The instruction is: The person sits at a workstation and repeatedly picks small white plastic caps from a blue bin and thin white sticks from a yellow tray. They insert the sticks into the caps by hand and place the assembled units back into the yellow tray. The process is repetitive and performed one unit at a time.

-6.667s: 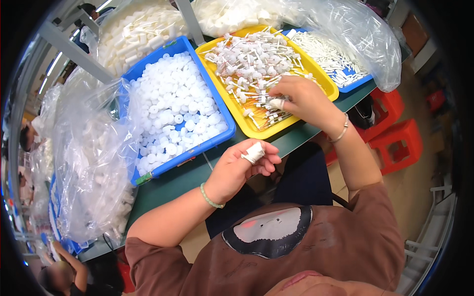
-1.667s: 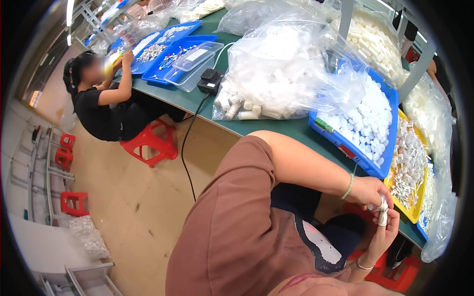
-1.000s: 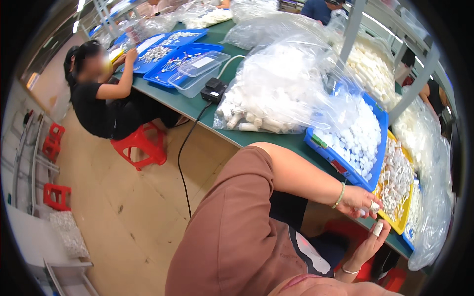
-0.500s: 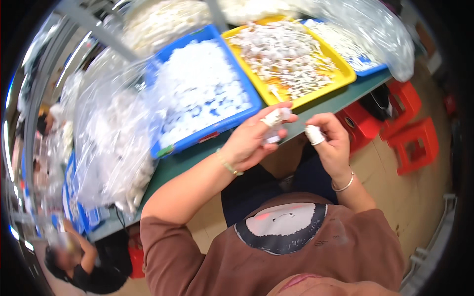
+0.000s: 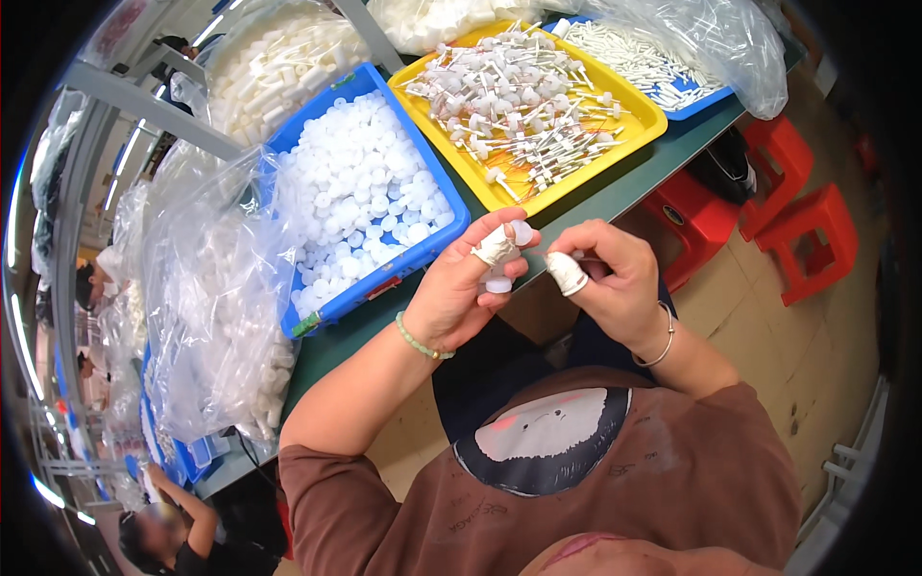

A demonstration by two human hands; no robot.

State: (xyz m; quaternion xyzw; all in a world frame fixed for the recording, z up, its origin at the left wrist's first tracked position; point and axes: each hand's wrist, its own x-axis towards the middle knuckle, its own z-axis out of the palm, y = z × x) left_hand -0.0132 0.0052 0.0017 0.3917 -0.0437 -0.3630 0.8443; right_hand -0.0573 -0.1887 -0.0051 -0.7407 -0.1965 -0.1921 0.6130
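My left hand (image 5: 459, 288) is closed round a few small translucent white round caps (image 5: 521, 232). One cap shows beside the tip of the thumb and another lower, by the fingers. White tape wraps that thumb. Just to the right, my right hand (image 5: 619, 274) is pinched, its thumb taped as well. Whatever lies between its fingertips is too small to make out. The hands are close but apart, in front of the table's near edge. Beyond them stand a blue tray (image 5: 455, 230) of similar caps and a yellow tray (image 5: 538, 205) of white stemmed pieces with thin orange wires.
Another blue tray (image 5: 715, 100) holds small white tubes at the back right. Clear plastic bags (image 5: 216, 317) of white parts crowd the left side. Red stools (image 5: 816, 240) stand on the floor at right. A person (image 5: 206, 528) sits at lower left.
My right hand has moved left, closer to my left hand, which has also shifted slightly left. The trays appear further left in view, and the picture is sharper.
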